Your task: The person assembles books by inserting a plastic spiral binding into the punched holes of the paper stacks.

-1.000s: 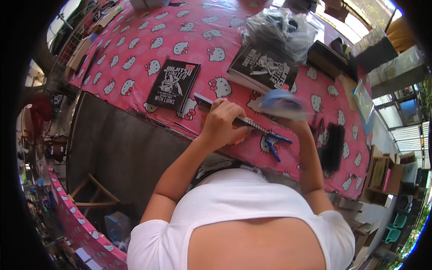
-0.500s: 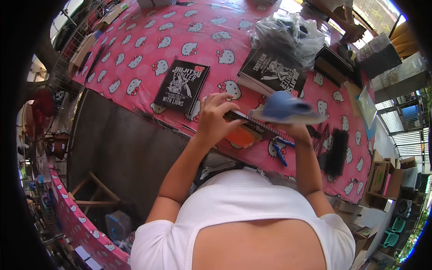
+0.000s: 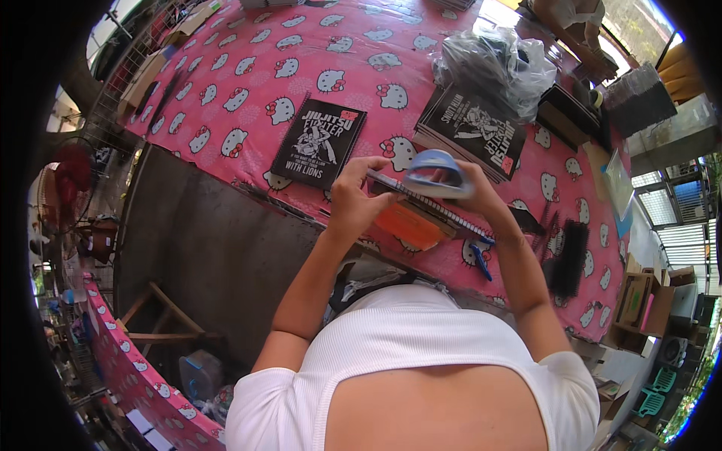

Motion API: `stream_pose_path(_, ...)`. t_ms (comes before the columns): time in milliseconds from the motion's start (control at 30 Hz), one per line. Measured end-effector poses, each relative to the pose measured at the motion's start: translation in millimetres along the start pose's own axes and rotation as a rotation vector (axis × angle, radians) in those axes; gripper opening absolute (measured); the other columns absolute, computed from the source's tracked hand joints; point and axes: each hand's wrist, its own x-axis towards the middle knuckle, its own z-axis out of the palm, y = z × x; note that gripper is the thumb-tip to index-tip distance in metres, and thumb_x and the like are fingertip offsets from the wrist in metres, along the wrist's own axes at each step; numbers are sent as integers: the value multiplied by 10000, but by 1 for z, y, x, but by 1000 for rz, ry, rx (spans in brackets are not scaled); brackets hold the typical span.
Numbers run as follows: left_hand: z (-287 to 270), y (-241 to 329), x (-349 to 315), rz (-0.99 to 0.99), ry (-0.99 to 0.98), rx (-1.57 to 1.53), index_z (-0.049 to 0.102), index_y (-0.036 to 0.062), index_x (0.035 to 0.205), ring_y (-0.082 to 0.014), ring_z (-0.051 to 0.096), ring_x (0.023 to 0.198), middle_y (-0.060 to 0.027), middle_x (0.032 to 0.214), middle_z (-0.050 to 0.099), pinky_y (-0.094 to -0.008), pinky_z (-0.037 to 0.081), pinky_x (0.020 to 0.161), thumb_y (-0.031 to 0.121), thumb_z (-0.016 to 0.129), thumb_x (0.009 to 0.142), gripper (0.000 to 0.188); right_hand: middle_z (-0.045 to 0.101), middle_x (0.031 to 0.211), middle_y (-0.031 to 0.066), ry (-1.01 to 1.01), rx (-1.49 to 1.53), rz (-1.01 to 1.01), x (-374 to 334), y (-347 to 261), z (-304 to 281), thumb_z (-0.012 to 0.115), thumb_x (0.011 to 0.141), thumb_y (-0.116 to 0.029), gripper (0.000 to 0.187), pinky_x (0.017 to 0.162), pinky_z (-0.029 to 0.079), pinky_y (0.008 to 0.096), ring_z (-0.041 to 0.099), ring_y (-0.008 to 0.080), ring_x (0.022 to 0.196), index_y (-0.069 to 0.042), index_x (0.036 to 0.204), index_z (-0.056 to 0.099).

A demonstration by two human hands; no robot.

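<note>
At a pink surface (image 3: 244, 164), left grip (image 3: 359, 194) pinches a spiral-bound book (image 3: 451, 216) slanting down rightward; right grip (image 3: 475, 189) clasps a blue tool (image 3: 432, 188) against or above it.

White capital lettering (image 3: 329, 120) can be read on the black wire-bound notebook (image 3: 297, 161), just beyond and left of the grip of the left hand (image 3: 355, 197): large lines above a white figure drawing (image 3: 316, 143), smaller ones beneath, the lowest bold. A red label (image 3: 347, 115) sits at its far right corner. Beyond the grip of the right hand (image 3: 475, 192), the top black book (image 3: 502, 137) of a stack bears similar white lettering, turned round.
</note>
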Motion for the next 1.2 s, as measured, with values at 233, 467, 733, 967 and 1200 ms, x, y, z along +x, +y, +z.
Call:
stream_pose_path(233, -8, -11, -5, -135, 145, -544, 621, 61, 1076, -84, 583, 955, -9, 968, 629, -260, 481, 836, 28, 767, 735, 372, 661, 921, 46, -67, 210, -25, 6, -3, 3, 724, 667, -15, 354, 746, 497, 281, 608, 125, 837, -36, 1010, 639)
stream_pose_path(467, -14, -28, 1, -56, -97, -487, 615, 64, 1117, -98, 578, 972, -23, 1082, 620, -261, 463, 897, 15, 697, 809, 322, 644, 984, 92, 32, 30, 245, 5, -8, 11, 684, 650, 12, 537, 784, 487, 312, 618, 184, 859, -8, 1174, 571)
stream_pose_path(733, 8, -52, -1, -69, -144, -738, 552, 60, 1037, -74, 577, 901, -16, 978, 619, -219, 496, 782, 5, 680, 830, 250, 433, 1381, 218, -17, -274, 172, -6, -110, -40, 634, 838, -355, 597, 1023, 371, 363, 450, 345, 1256, 1, 1292, 482)
stream_pose_path(967, 23, -45, 5, -198, -109, -795, 533, 55, 912, -51, 572, 753, 9, 836, 624, -192, 470, 676, -6, 695, 815, 198, 184, 1498, 259, 364, -1040, 107, -12, -76, 86, 429, 790, -695, 993, 1001, 5, 712, 154, 385, 1407, 59, 1411, 246)
stream_pose_path(1200, 21, -43, 6, -217, -188, -819, 525, 50, 914, -48, 573, 754, -5, 836, 626, -209, 478, 675, 1, 688, 824, 193, 100, 1504, 296, 374, -1015, 209, 9, -82, 67, 417, 782, -705, 1067, 966, -90, 736, 83, 407, 1419, 67, 1449, 104)
